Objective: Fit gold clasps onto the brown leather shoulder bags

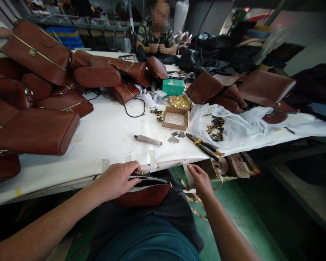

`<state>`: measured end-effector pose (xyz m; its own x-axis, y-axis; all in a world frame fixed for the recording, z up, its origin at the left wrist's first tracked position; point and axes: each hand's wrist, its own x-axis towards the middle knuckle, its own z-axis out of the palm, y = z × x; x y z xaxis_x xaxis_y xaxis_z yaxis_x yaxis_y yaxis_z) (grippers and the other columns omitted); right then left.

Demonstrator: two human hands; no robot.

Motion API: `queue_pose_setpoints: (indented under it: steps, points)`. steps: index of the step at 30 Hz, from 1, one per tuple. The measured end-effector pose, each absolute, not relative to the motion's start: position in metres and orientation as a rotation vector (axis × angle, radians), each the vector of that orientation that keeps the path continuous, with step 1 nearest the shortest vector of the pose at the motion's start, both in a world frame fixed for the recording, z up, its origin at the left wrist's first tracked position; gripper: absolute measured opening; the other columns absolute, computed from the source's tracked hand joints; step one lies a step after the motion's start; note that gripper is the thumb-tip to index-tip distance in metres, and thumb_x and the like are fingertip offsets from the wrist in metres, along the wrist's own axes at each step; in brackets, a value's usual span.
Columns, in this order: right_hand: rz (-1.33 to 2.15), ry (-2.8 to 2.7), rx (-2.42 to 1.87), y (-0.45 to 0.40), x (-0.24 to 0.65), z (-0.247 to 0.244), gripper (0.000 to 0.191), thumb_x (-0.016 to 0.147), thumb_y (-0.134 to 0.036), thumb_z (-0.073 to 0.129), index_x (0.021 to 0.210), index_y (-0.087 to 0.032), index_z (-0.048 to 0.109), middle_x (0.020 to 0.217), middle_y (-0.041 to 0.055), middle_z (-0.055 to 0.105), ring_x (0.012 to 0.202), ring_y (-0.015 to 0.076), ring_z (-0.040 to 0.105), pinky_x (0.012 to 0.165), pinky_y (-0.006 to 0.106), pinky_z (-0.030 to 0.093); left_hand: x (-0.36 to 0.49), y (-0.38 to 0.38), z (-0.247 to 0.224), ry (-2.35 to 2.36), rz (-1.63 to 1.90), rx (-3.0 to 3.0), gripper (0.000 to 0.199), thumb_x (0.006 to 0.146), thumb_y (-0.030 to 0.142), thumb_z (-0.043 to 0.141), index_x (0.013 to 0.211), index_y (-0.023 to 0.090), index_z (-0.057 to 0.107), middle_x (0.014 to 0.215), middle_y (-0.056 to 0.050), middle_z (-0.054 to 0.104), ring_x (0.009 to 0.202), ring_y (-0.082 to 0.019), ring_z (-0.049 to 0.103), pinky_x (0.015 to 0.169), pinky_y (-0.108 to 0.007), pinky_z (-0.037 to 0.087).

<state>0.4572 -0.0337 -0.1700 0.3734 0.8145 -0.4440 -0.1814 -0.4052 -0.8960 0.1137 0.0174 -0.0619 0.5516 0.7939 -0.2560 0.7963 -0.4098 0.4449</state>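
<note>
A brown leather bag (145, 195) lies on my lap with its zippered mouth open toward the table. My left hand (121, 179) is closed on the rim of that bag, fingers over the dark edge. To the right, my right hand (202, 179) pinches a whitish strip of tape (188, 175) that hangs at the table's front edge. Another short tape piece (153, 160) sticks to the edge between my hands. Beyond them on the table lie a wrapped stick-like tool (148, 140), pliers (203, 145) and several small metal plates (176, 137).
Brown bags (38, 127) are piled at left, with more bags (263, 90) at right. Small cartons hold gold-coloured parts (180, 102) and pale pieces (175, 119). A plastic bag (233, 117) contains metal clasps. A person (156, 36) sits across the table. Tape rolls (221, 166) sit below the edge.
</note>
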Motion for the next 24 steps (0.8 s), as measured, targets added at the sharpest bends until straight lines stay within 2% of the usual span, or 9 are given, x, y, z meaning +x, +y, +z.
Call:
queue_pose_setpoints:
  steps: [4, 7, 11, 14, 17, 21, 24]
  points:
    - [1.182, -0.660, -1.699, -0.031, 0.459, -0.166, 0.047, 0.062, -0.051, 0.093, 0.093, -0.019, 0.078, 0.072, 0.0016, 0.074, 0.058, 0.0197, 0.062, 0.052, 0.029, 0.046, 0.109, 0.024, -0.067, 1.152, 0.135, 2.284, 0.041, 0.099, 0.034, 0.059, 0.139, 0.029, 0.065, 0.129, -0.004, 0.076, 0.110, -0.024, 0.073, 0.097, -0.034, 0.051]
    - [1.134, -0.724, -1.786, -0.033, 0.458, -0.163, 0.052, 0.064, -0.054, 0.090, 0.101, -0.019, 0.079, 0.078, 0.0037, 0.077, 0.061, 0.0216, 0.065, 0.053, 0.031, 0.048, 0.105, 0.033, -0.067, 1.039, 0.091, 2.255, 0.039, 0.102, 0.034, 0.054, 0.139, 0.031, 0.069, 0.135, -0.003, 0.074, 0.118, -0.024, 0.072, 0.106, -0.035, 0.049]
    - [0.888, -0.943, -1.914, -0.041, 0.445, -0.131, 0.045, 0.076, -0.061, 0.080, 0.095, -0.020, 0.080, 0.075, 0.0039, 0.074, 0.062, 0.0214, 0.064, 0.053, 0.030, 0.045, 0.102, 0.044, -0.059, 0.937, 0.054, 2.159, 0.043, 0.099, 0.026, 0.055, 0.138, 0.029, 0.070, 0.130, -0.004, 0.077, 0.112, -0.024, 0.073, 0.103, -0.033, 0.049]
    - [0.719, -1.219, -1.755, -0.041, 0.416, -0.087, 0.035, 0.086, -0.057, 0.074, 0.091, -0.023, 0.079, 0.075, 0.0025, 0.073, 0.068, 0.0202, 0.064, 0.060, 0.029, 0.047, 0.104, 0.050, -0.053, 0.807, 0.034, 2.065, 0.045, 0.096, 0.021, 0.054, 0.137, 0.027, 0.070, 0.126, -0.003, 0.078, 0.108, -0.022, 0.072, 0.098, -0.029, 0.049]
    - [0.804, -1.633, -1.512, -0.029, 0.377, -0.052, 0.028, 0.096, -0.049, 0.068, 0.089, -0.024, 0.077, 0.082, 0.0021, 0.074, 0.075, 0.0194, 0.066, 0.069, 0.029, 0.048, 0.106, 0.053, -0.053, 0.739, 0.042, 1.980, 0.043, 0.096, 0.021, 0.052, 0.134, 0.027, 0.072, 0.127, -0.002, 0.077, 0.110, -0.021, 0.071, 0.097, -0.028, 0.048]
    - [0.928, -2.128, -1.466, -0.014, 0.339, -0.047, 0.019, 0.100, -0.035, 0.063, 0.092, -0.026, 0.077, 0.088, 0.0015, 0.076, 0.079, 0.0187, 0.068, 0.070, 0.028, 0.045, 0.103, 0.053, -0.060, 0.754, 0.040, 1.865, 0.041, 0.093, 0.021, 0.054, 0.130, 0.022, 0.073, 0.128, -0.003, 0.076, 0.113, -0.022, 0.070, 0.098, -0.029, 0.048]
    - [0.880, -2.246, -1.572, -0.014, 0.327, -0.058, 0.014, 0.098, -0.033, 0.066, 0.091, -0.027, 0.077, 0.088, 0.0011, 0.078, 0.078, 0.0197, 0.069, 0.069, 0.029, 0.041, 0.098, 0.051, -0.064, 0.785, 0.049, 1.800, 0.042, 0.090, 0.019, 0.053, 0.126, 0.019, 0.073, 0.127, -0.005, 0.077, 0.114, -0.023, 0.070, 0.099, -0.031, 0.049]
